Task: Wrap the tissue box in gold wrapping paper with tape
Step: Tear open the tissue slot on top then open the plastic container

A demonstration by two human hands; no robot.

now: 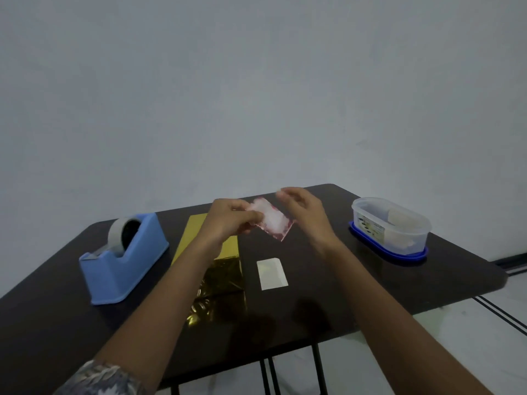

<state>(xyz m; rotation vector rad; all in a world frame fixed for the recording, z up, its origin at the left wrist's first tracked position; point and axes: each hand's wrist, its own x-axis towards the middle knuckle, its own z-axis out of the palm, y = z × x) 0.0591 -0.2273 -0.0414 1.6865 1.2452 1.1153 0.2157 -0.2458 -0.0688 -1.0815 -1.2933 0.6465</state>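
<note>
A small pink-and-white tissue pack (272, 219) is held tilted in the air above the dark table (370, 280). My left hand (228, 220) pinches its left edge. Just to the pack's right, my right hand (305, 212) hovers with the fingers apart, close to its far corner; contact cannot be made out. A sheet of gold wrapping paper (216, 269) lies flat on the table under my left forearm, shiny and creased at its near end. A blue tape dispenser (122, 260) with a grey roll stands at the left.
A small white rectangle of paper (272, 273) lies on the table right of the gold sheet. A clear plastic container on a blue lid (390, 229) stands at the far right. A pale wall rises behind; the table's edge drops to a white floor at the right.
</note>
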